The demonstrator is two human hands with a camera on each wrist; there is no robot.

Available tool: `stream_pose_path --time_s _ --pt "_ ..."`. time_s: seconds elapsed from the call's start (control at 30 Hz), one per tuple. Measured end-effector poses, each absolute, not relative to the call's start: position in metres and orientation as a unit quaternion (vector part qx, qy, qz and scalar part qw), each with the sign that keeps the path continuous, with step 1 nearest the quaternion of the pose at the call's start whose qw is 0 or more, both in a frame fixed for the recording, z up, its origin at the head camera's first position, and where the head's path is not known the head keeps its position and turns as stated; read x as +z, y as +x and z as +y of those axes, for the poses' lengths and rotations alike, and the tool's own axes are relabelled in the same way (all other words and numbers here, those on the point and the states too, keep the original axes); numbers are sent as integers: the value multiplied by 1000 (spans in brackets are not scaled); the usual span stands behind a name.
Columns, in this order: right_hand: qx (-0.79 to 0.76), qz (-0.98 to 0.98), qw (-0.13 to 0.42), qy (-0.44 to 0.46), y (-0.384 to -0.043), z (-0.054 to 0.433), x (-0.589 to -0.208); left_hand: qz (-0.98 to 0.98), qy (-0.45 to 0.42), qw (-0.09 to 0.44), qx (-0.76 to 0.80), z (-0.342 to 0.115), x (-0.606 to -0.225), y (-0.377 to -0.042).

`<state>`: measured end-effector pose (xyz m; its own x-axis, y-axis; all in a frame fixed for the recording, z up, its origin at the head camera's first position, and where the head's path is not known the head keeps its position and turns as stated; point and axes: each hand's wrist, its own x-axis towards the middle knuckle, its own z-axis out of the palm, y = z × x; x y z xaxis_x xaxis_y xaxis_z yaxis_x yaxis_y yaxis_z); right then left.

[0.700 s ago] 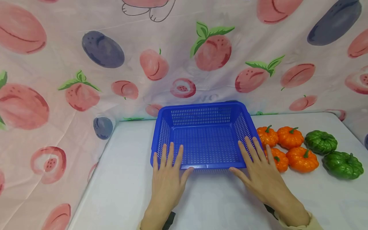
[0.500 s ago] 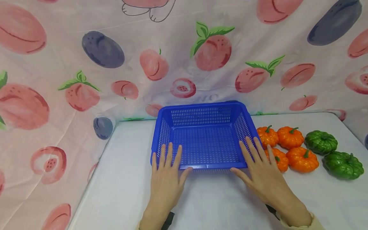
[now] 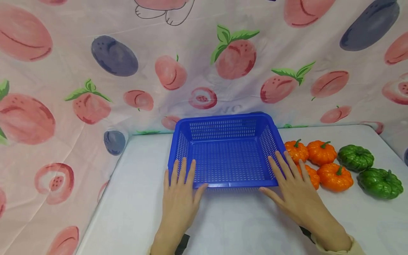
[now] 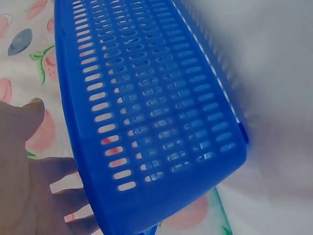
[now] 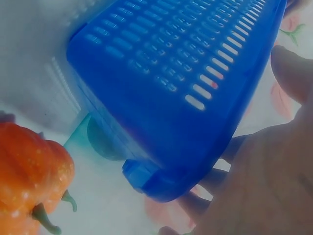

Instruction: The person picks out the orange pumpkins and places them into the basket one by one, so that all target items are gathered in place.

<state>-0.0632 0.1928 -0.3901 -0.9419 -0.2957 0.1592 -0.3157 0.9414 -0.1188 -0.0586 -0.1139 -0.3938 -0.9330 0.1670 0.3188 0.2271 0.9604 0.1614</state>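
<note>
On the tabletop [image 3: 127, 212], centre: blue basket [image 3: 229, 185], long axis left-to-right; left hand [image 3: 178, 200] and right hand [image 3: 296, 194] equally near, fingers straight, spread at its near corners, gripping nothing.

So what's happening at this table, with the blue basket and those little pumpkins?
A person's left hand and right hand are held, fingers spread, over the near corners of a blue basket on a white table. Neither hand grips it; whether they touch its rim is hard to tell. Four orange pumpkins and two green pumpkins sit outside, to the basket's right.
</note>
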Motion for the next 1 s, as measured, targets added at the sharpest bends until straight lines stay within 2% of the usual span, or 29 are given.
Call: stream_pose_path --time_s 0.57,1.0 --pt "95 -972 111 186 -64 209 -393 -974 -84 157 -143 -126 -394 -61" --pt "117 -969 109 190 -67 217 -395 -967 -81 175 -165 -134 -395 -64"
